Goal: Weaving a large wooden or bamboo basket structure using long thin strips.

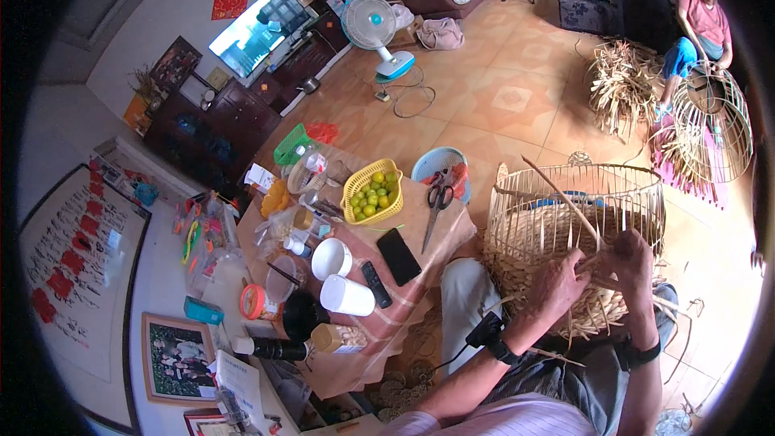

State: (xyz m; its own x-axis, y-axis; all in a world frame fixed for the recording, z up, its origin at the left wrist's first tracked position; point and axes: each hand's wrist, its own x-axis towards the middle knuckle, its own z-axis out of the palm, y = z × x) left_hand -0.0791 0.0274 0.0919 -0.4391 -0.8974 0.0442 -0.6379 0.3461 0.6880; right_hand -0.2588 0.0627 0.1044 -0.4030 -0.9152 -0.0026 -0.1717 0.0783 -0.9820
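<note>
A woven basket (517, 236) of pale dried strips, with bare upright ribs at its top, sits between my legs. My left hand (565, 287) is closed, fingertips pinching a strip at the basket's near side. Just to its right, my right hand (630, 262) grips a long pale strip (565, 202), which slants up over the rim. The two hands are close together, and their fingertips are partly hidden by each other and the strips. Loose strip ends hang out on both sides of the basket.
A crowded table (428, 238) at my left holds scissors (436, 210), a phone (397, 254), cups and limes. Behind are a blue basin (428, 161) and a fan (370, 24). At right, a seated person (698, 20) handles a wire-like frame (710, 137) beside strip piles (622, 81).
</note>
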